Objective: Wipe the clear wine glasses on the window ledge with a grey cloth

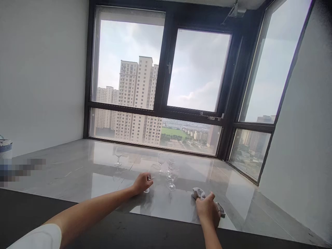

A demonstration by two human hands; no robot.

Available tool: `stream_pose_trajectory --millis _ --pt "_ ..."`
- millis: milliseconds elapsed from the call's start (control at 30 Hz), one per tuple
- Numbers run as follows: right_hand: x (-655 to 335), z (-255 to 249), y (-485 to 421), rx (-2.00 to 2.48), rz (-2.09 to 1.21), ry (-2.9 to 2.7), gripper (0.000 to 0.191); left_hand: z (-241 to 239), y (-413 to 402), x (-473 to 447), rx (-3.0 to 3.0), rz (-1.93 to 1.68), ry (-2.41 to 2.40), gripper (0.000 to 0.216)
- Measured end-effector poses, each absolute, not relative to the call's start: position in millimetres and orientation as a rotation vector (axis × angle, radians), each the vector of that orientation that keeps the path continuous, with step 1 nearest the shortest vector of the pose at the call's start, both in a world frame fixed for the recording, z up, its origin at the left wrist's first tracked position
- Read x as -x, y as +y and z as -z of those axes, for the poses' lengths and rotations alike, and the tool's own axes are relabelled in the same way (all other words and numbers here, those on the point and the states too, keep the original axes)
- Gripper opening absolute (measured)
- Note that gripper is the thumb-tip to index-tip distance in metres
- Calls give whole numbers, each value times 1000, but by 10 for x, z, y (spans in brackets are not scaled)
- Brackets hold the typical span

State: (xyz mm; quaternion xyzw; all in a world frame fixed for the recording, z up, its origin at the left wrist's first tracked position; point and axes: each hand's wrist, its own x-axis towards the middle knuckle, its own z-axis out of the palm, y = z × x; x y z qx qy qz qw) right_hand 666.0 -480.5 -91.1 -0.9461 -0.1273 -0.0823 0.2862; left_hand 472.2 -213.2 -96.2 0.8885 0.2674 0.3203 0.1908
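My left hand (141, 184) is closed around a stemmed glass, whose clear foot (146, 190) shows just below the fingers. Much of that glass is hidden behind the hand. To its right stands a clear stemmed glass (172, 186), with several more like it grouped close behind. Another stemmed glass (118, 157) stands apart, farther back and to the left. My right hand (207, 209) is closed on a light grey cloth (198, 192), which bunches out past the fingers. A small dark grey object (220, 209) lies against the right side of that hand; its kind is unclear.
The glasses stand on a glossy grey stone-like ledge (75, 173) with a front edge towards me. Dark-framed windows (160, 110) rise behind it, and walls close both sides. A white bucket-like container (5, 149) sits at the far left, beside a blurred patch.
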Motion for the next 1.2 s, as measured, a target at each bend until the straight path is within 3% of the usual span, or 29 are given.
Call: stream_pose_trajectory --millis 600,1200 --pt "-6729 1007 -4782 2556 237 -357 60 821 -2369 -4759 -2627 -576 1053 28" --pt "-6725 1013 -4772 2567 258 -352 60 773 -2444 -4752 -2715 -534 1123 36"
